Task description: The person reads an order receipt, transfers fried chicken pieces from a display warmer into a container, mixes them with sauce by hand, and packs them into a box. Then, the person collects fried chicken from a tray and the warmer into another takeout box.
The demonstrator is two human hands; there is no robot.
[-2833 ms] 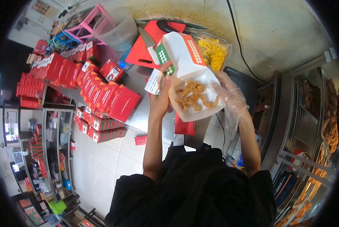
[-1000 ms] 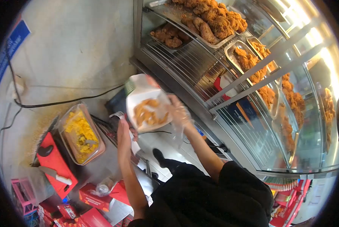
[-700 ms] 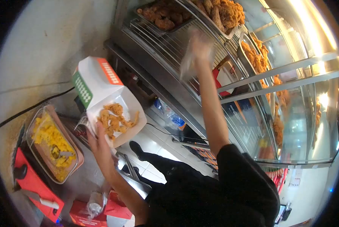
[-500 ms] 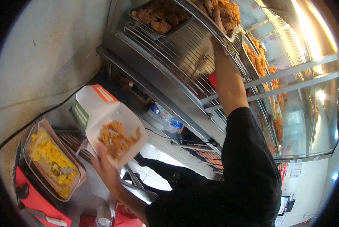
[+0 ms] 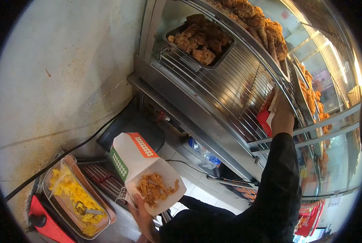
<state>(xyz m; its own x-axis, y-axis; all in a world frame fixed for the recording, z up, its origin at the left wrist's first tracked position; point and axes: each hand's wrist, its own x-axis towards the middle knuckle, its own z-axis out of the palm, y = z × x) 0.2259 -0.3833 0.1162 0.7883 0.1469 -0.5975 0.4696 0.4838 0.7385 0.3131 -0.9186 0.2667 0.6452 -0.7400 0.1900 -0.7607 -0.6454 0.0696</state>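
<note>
My left hand point(image 5: 143, 216) is closed on the edge of an open paper takeaway box point(image 5: 173, 178), white inside with orange and green printed panels. Shredded-looking fried chicken pieces point(image 5: 154, 189) lie in it. Inside the glass display cabinet, my right hand point(image 5: 281, 107) is over the wire rack point(image 5: 233, 85), right beside a red item point(image 5: 265, 117) whose kind I cannot make out. The cabinet frame and my wrist hide most of those fingers. A metal tray of dark fried chicken point(image 5: 203, 56) sits on the same rack, further left.
Fried chicken pieces point(image 5: 266, 30) fill an upper tray, and more trays stand behind the curved glass. At lower left is a clear container of yellow food point(image 5: 74, 194) with a spoon in it. A black cable point(image 5: 63, 162) runs along the wall.
My right hand has drawn back along the rack toward the cabinet's front, near the red item. The left hand keeps holding the box. The view has shifted left and up.
</note>
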